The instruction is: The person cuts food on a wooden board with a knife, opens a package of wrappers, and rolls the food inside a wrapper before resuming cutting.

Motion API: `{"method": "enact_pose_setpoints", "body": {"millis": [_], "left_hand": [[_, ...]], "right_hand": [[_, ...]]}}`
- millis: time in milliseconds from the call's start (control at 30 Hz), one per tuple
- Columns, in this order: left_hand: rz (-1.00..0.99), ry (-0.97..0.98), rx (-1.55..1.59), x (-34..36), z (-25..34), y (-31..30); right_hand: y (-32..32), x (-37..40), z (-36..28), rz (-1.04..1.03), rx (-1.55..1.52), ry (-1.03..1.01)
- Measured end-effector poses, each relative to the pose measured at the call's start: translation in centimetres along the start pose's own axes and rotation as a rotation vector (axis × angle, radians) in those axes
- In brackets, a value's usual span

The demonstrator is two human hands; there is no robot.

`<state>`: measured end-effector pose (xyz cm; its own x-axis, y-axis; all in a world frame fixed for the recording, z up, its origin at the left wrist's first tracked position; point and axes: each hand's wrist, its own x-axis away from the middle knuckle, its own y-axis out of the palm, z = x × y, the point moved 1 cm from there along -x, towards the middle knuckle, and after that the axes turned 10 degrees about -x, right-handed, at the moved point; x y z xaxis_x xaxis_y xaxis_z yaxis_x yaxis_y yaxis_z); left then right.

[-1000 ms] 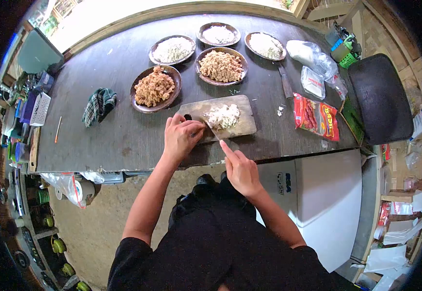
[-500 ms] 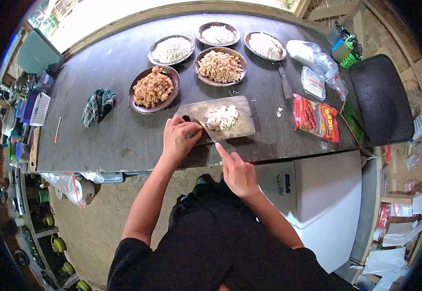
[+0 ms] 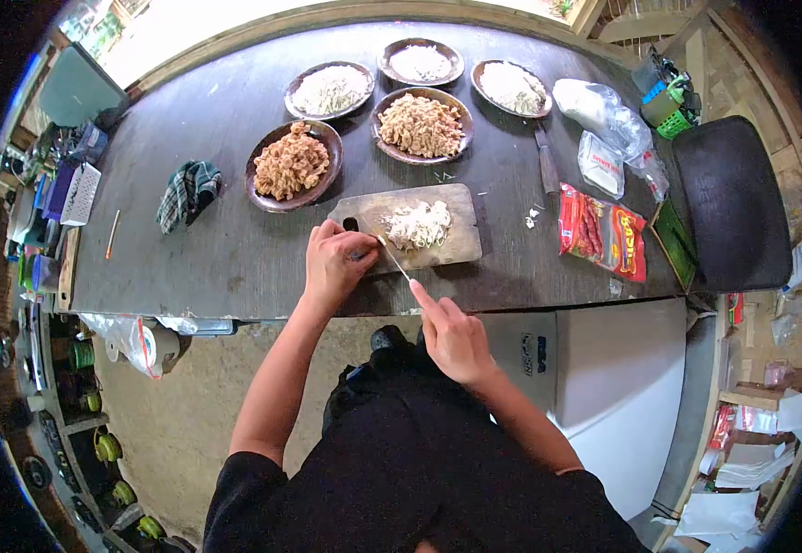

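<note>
My right hand [image 3: 456, 339] is closed around a knife [image 3: 395, 259], index finger stretched along it, its thin blade pointing up and left toward my other hand. Bent fingers of my left hand [image 3: 332, 263] press together over the left end of the wooden cutting board [image 3: 461, 244]. A small yellowish bit shows where those fingertips meet the knife's tip; what they grip is mostly hidden. On the board lies a pile of pale, thinly cut shreds [image 3: 421, 225].
Behind the board stand a plate of brown fried pieces [image 3: 292, 164], another of lighter brown pieces [image 3: 420, 124], and several plates of white shreds [image 3: 332, 89]. Rightward lie another knife [image 3: 547, 166], a red sausage packet [image 3: 601, 230] and plastic bags [image 3: 604, 111]. A checked cloth [image 3: 187, 195] lies left.
The knife's blade has turned and now looks thinner, with its tip at my left fingertips. Both hands stay in nearly the same place. The whole view has shifted slightly.
</note>
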<state>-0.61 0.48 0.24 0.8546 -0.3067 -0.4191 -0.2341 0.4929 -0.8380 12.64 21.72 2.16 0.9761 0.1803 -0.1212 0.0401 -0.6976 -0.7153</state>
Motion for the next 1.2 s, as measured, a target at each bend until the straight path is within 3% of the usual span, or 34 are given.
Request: {"method": "enact_pose_setpoints", "body": {"millis": [800, 1200], "left_hand": [[-0.004, -0.051, -0.002, 0.7, 0.0, 0.3], [-0.016, -0.011, 0.029, 0.0, 0.1, -0.5]], "right_hand": [[-1.2, 0.4, 1.5, -0.020, -0.048, -0.114], [1.1, -0.1, -0.6, 0.053, 0.117, 0.029]]}}
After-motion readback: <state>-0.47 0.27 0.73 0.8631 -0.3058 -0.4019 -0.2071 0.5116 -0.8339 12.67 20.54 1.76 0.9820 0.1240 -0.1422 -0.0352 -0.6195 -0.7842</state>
